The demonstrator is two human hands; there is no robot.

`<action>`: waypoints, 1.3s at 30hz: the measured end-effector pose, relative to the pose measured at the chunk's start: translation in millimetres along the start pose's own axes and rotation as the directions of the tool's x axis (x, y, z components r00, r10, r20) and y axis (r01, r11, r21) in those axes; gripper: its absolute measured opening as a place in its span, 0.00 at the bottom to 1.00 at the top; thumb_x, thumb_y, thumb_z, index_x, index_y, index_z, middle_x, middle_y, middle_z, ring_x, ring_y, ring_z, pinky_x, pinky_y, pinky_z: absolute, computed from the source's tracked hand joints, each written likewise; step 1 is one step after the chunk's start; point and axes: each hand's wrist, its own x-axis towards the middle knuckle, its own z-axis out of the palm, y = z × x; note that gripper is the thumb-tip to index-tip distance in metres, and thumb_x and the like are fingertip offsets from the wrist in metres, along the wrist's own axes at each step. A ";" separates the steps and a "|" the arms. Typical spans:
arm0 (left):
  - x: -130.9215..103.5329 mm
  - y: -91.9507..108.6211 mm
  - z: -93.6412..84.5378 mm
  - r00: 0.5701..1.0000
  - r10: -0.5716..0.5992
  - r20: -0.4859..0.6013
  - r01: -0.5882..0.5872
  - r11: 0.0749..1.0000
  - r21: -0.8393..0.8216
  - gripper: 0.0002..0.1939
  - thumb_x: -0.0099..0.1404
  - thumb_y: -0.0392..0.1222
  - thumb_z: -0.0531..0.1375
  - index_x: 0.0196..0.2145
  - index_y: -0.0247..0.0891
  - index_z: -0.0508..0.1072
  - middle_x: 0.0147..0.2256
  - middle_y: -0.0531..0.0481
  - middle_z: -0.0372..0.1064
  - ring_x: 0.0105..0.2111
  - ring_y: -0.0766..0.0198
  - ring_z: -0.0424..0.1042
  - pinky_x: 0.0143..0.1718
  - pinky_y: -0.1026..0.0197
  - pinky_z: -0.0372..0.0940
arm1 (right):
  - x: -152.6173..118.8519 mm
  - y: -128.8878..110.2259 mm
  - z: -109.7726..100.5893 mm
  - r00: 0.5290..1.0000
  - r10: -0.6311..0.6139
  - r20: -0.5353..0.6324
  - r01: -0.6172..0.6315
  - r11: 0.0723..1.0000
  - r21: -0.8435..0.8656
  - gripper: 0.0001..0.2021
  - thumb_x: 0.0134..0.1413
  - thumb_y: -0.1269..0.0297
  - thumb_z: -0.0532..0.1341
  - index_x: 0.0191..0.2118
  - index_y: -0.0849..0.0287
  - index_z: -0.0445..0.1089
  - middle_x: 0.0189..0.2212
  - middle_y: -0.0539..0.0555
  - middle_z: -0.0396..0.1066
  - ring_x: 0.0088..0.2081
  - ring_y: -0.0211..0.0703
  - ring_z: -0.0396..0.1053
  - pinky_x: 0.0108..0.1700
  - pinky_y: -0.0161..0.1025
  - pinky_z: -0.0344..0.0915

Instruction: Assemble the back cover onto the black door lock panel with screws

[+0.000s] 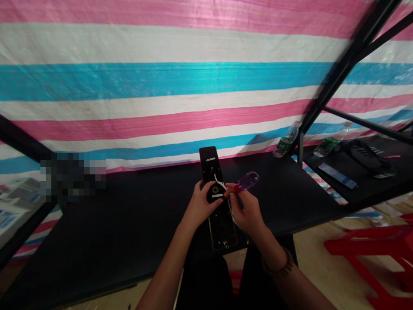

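Observation:
A long black panel (pixel 222 228), like the back of a door lock, lies lengthwise on the black table, its near end at the front edge. Small screws, white labels and a round fitting show on it. My left hand (pixel 201 204) grips the panel across its middle, thumb and fingers on either side of the round fitting. My right hand (pixel 247 209) is closed around a screwdriver (pixel 248 181) with a clear purple handle and red collar. The screwdriver's tip is hidden by my fingers. A white cable (pixel 220 183) runs over the panel to my right fingertips.
The black table (pixel 129 224) backs onto a striped plastic sheet (pixel 161 82). A plastic bottle (pixel 285 142) stands at its back right corner by a black metal frame. Another bottle (pixel 327 146) and a phone-like slab (pixel 337 175) lie on the right-hand table. A red stool (pixel 371 241) stands below.

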 end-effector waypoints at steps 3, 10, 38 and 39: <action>12.1 4.4 -11.1 0.997 0.021 0.073 -0.024 0.999 0.036 0.21 0.60 0.49 0.68 0.51 0.45 0.74 0.58 0.42 0.59 0.54 0.49 0.71 0.59 0.43 0.66 | 0.3 2.0 0.3 1.000 0.009 -0.006 -0.009 1.000 -0.003 0.12 0.65 0.72 0.53 0.51 0.56 0.68 0.39 0.57 0.77 0.43 0.45 0.77 0.48 0.42 0.73; 20.9 17.1 -0.9 1.000 -0.029 0.011 0.028 0.998 0.058 0.07 0.68 0.45 0.59 0.42 0.40 0.70 0.48 0.42 0.62 0.46 0.53 0.74 0.54 0.44 0.68 | -1.7 4.2 0.4 0.999 0.003 -0.047 -0.003 1.000 0.011 0.13 0.65 0.73 0.54 0.51 0.55 0.69 0.37 0.55 0.77 0.40 0.43 0.77 0.46 0.40 0.73; 18.4 9.1 19.6 0.991 -0.030 -0.128 0.023 0.998 -0.055 0.10 0.64 0.41 0.61 0.42 0.39 0.66 0.54 0.39 0.62 0.53 0.50 0.70 0.58 0.43 0.64 | -0.4 -0.4 -3.3 0.999 -0.046 0.001 0.046 0.999 -0.006 0.13 0.65 0.73 0.53 0.50 0.55 0.69 0.38 0.56 0.77 0.41 0.44 0.77 0.46 0.41 0.74; 14.8 7.3 19.9 0.988 -0.020 -0.150 0.008 0.997 -0.075 0.13 0.64 0.40 0.61 0.46 0.39 0.66 0.54 0.38 0.62 0.56 0.49 0.69 0.60 0.43 0.63 | 0.8 0.4 -3.1 0.999 -0.046 0.001 0.046 0.999 -0.009 0.12 0.65 0.73 0.54 0.50 0.55 0.69 0.38 0.56 0.77 0.41 0.44 0.78 0.46 0.41 0.74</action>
